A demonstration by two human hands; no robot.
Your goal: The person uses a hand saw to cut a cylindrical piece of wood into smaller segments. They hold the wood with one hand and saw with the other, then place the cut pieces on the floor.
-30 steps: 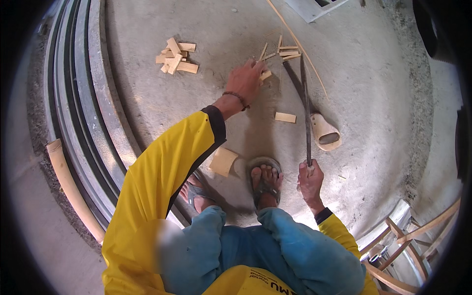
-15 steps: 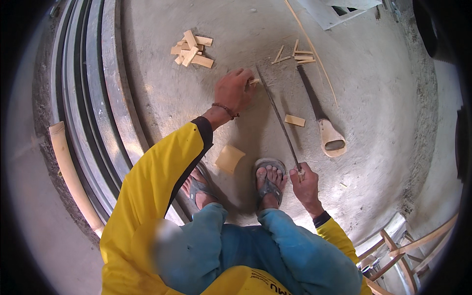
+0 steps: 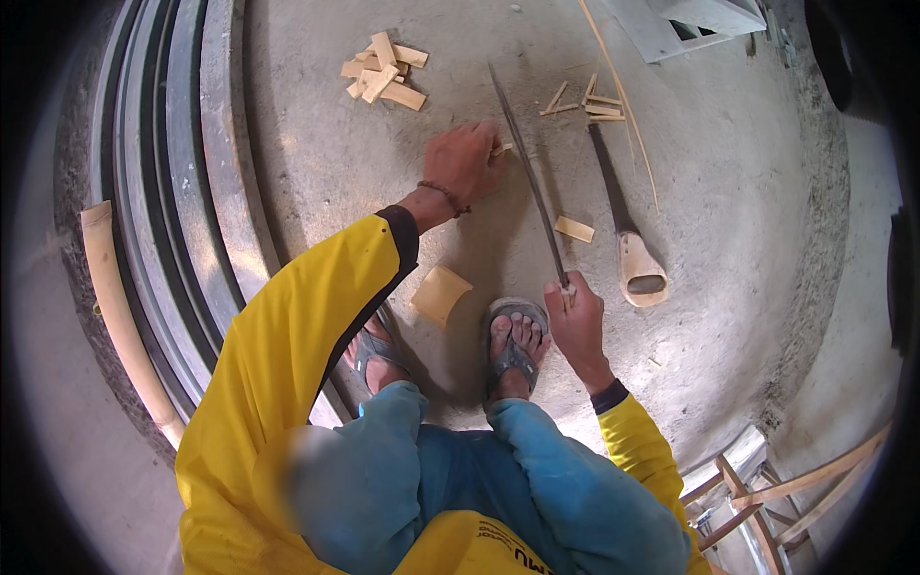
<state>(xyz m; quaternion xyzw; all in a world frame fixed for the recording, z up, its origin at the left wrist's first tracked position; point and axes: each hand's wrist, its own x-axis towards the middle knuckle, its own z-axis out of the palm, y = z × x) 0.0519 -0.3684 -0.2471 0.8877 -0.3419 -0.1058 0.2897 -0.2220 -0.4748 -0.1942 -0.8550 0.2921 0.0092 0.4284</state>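
Note:
My right hand (image 3: 578, 329) is closed around the handle of a long, narrow-bladed knife (image 3: 533, 187). Its dark blade slants away over the floor, the tip lying past my left hand. Beyond my feet, my left hand (image 3: 462, 163) pinches a small pale bamboo piece (image 3: 501, 149), mostly hidden by the fingers, close beside the blade's left side. I cannot tell whether blade and piece touch. To the blade's right lie a flat bamboo piece (image 3: 574, 228) and a handsaw (image 3: 640, 266) with a wooden handle. A wider, curved bamboo piece (image 3: 442, 294) rests in front of my feet.
A heap of short flat pieces (image 3: 385, 69) lies at the far left. Thin sticks (image 3: 604, 109) and a long strip (image 3: 621, 86) lie beyond the saw. Metal bars (image 3: 182, 192) and a bamboo pole (image 3: 120, 297) line the left; a wooden frame (image 3: 752, 498) stands near right.
My right hand has pushed forward, so the knife's tip now reaches farther past my left hand. The left hand keeps its pinch in nearly the same place. The whole view has shifted slightly.

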